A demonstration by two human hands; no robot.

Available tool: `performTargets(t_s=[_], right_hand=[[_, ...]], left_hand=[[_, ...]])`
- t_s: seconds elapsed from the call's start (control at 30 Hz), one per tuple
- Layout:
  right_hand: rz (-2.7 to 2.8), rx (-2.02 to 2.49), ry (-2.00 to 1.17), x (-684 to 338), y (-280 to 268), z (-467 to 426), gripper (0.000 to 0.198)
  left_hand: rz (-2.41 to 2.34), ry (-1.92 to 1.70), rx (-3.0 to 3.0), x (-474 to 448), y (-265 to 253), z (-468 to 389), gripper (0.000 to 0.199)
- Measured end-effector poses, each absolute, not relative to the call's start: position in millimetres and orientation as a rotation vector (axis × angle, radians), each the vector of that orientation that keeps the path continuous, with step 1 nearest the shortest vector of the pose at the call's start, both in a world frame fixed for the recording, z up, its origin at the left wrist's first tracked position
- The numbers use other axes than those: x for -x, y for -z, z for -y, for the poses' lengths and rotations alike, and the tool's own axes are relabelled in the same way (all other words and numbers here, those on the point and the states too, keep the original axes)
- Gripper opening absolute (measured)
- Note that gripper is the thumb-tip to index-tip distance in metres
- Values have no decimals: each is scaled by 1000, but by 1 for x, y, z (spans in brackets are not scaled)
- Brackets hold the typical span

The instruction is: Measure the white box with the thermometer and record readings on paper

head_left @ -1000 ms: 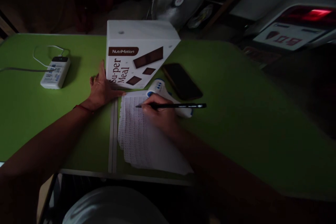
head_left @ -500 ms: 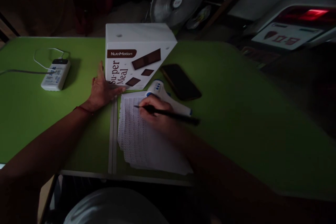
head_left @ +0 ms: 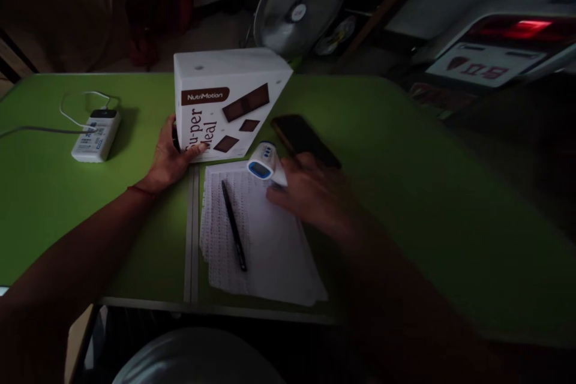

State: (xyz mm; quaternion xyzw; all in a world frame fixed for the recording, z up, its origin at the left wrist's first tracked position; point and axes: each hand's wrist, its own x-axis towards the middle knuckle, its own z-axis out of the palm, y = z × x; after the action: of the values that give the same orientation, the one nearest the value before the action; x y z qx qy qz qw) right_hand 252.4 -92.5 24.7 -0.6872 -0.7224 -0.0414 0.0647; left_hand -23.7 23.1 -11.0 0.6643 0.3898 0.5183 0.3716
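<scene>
On the table stands a white NutriMotion box (head_left: 252,81), and my left hand (head_left: 168,153) grips its lower left corner, thumb across the front face. My right hand (head_left: 306,186) is closed around the handle of a white infrared thermometer (head_left: 265,162), whose blue-rimmed display faces me. Below it lies a stack of papers (head_left: 279,252) with rows of small writing along the left side. A black pen (head_left: 234,225) rests across the sheets. The dark phone (head_left: 310,138) lies just behind my right hand.
A white power strip (head_left: 96,135) with cables sits on the left of the green table (head_left: 427,204). Beyond the far edge stands a fan (head_left: 299,12). At the upper right there is a pale vehicle rear with a red lamp (head_left: 526,30).
My right hand has let go of the pen, now lying on the papers, and taken hold of the thermometer, turning it toward me. My left hand has wrapped onto the box corner.
</scene>
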Motion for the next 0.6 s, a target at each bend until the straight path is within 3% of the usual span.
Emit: performTargets(t_s=[0.23,0.33,0.4,0.5,0.6], right_hand=[[2125,2336,-241,-251,-40,88,26],[1945,2309,-166,-253,-40,89,25],[1700,2273,-38,-256,-43,89,36],[1368,2085,27,-257,-49,91,49],[1232,1627,-86,-251,-51,96,34]], left_hand=[[-854,-1378,-1575,18,1,-13,80],[-875,-1400,-1567,17,-1,-9,80],[-902,-1385,-1566,17,-1,-6,81],[-928,-1341,-1565,16,-1,-1,85],[-922,-1304,-1575,15,-4,4,88]])
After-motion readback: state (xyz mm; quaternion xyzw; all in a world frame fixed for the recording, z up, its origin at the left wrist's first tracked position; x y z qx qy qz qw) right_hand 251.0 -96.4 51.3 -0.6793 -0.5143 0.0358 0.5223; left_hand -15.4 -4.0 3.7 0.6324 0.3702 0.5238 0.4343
